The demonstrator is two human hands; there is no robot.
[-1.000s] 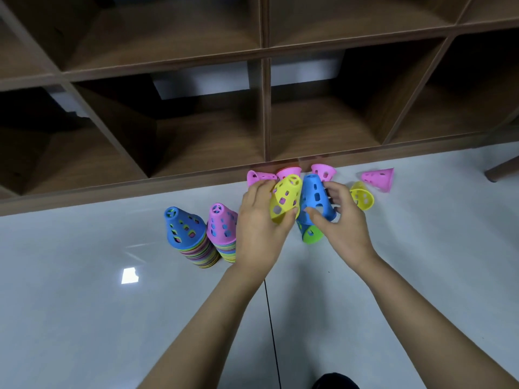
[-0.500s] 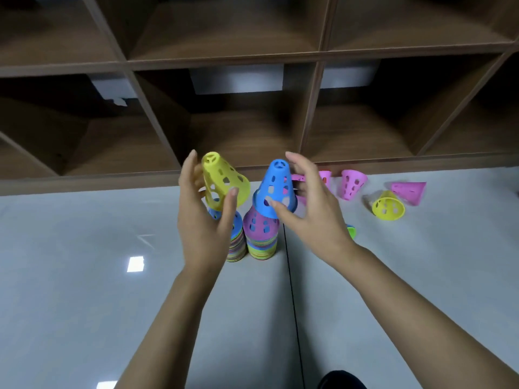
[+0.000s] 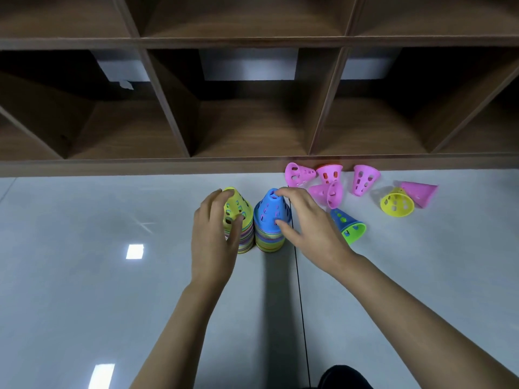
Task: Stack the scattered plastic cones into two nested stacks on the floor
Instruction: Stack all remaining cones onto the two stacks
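Fingers [image 3: 222,195] of the left hand [image 3: 214,234] curl round the yellow cone [image 3: 241,204] capping the left stack [image 3: 245,245]. The right hand [image 3: 309,223] pinches the blue cone [image 3: 268,209] atop the right stack [image 3: 269,242], side by side on the floor [image 3: 84,276]. Loose pink cones [image 3: 365,179] lie at two o'clock, against the wooden shelf [image 3: 196,167].

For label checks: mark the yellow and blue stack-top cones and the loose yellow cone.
yellow stack-top cone [image 3: 242,204]: head view, holed side wall
blue stack-top cone [image 3: 268,210]: head view, holed side wall
loose yellow cone [image 3: 397,204]: head view, holed wall
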